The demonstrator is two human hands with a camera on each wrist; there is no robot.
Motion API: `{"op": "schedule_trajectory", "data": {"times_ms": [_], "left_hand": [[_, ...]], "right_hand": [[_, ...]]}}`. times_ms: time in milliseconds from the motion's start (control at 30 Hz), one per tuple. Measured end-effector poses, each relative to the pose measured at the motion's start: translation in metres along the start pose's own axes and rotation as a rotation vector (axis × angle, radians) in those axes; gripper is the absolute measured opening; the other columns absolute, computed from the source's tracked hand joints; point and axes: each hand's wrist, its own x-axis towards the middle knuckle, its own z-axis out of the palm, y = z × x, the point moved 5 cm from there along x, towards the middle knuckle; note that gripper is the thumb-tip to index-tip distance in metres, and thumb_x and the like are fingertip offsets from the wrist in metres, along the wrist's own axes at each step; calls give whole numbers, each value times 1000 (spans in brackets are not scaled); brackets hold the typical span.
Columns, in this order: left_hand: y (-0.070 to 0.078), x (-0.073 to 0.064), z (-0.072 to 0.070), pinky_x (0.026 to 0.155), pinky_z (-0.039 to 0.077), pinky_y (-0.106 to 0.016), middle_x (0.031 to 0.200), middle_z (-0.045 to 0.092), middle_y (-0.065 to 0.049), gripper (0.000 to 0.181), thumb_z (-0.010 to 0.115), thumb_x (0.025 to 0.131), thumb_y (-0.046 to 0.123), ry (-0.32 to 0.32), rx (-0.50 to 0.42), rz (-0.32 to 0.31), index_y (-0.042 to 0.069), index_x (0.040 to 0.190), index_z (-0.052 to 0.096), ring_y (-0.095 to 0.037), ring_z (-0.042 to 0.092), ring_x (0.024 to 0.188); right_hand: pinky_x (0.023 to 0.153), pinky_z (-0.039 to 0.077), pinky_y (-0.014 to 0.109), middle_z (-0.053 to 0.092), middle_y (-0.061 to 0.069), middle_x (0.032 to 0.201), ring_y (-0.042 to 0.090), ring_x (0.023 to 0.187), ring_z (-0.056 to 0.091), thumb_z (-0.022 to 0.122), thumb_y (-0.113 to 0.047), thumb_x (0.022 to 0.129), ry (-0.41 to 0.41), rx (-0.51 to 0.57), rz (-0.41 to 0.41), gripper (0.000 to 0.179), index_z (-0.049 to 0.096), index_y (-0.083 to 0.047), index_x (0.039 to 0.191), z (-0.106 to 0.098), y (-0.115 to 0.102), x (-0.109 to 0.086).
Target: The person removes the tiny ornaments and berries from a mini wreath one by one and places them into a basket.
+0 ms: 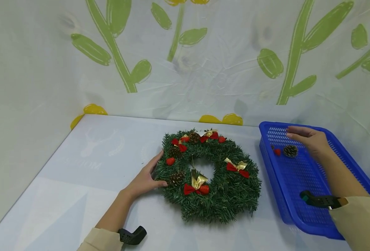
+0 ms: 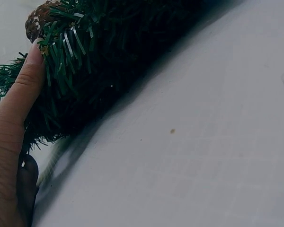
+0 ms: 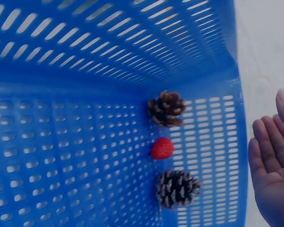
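A green artificial wreath (image 1: 227, 200) lies on the white table, dressed with red-and-gold bows (image 1: 237, 170), pine cones (image 1: 194, 137) and red berries (image 1: 170, 161). My left hand (image 1: 144, 180) grips its left edge, thumb on top beside a pine cone (image 2: 40, 21) and the other fingers along the outer side. Over the far part of a blue plastic basket (image 1: 274, 181) is my right hand (image 1: 311, 139), palm showing and fingers loosely bent with nothing in them. Below it in the basket are two pine cones, one brown (image 3: 166, 109) and one pale-tipped (image 3: 177, 189), with a red berry (image 3: 162, 148) between them.
The basket stands to the right of the wreath, its raised rim (image 1: 293, 219) and slatted walls around the loose pieces. A pale cloth wall (image 1: 210, 83) printed with green stems and yellow flowers rises behind the table (image 1: 56, 188).
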Motion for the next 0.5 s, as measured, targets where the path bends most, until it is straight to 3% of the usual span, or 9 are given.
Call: {"op": "schedule_trajectory", "data": {"times_ms": [133,267,400,500], "left_hand": [[-1,0,1,111,20,-58,159,12,-9,106,74,72,54,-4,-6,-11,25,154,13,-36,12,144],[-1,-1,1,110,22,-60,158,12,-10,106,74,71,53,-1,-10,-24,24,154,14,-37,12,143],[0,-1,1,110,23,-60,158,12,-11,106,75,72,52,2,-8,-17,24,154,14,-37,12,143],[1,0,0,110,23,-59,158,12,-11,106,74,71,53,3,-3,-10,23,154,14,-37,12,143]], "right_hand": [[117,18,32,63,-34,95,-16,98,52,67,-30,89,-13,55,-32,38,62,-26,127,-2,-6,-4],[110,27,17,65,-30,99,-14,100,53,66,-26,90,-18,91,-61,39,62,-23,128,-1,-12,-6],[91,38,9,67,-27,98,-12,97,57,68,-22,89,-10,120,-86,35,65,-23,123,2,-20,-7],[79,41,6,68,-24,97,-10,93,60,68,-14,88,-31,143,-124,34,65,-21,122,4,-29,-9]]}}
